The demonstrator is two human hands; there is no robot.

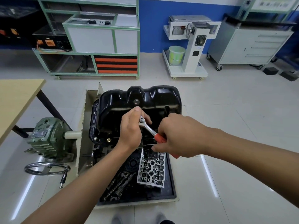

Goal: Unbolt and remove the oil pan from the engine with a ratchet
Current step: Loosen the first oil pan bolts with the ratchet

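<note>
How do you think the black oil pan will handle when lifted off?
The oil pan looks like pressed metal, so probably stiff. Its glossy surface may be slippery, and its broad, deep shape likely needs a two-handed lift.

An automotive training workshop: engine stand, rolling tool cabinet, tiled floor.

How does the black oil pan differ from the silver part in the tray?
The oil pan is glossy black and smooth-walled; the silver part is pale and full of round holes. The oil pan sits on the engine; the silver part lies in the tray. Both look metal.
</note>
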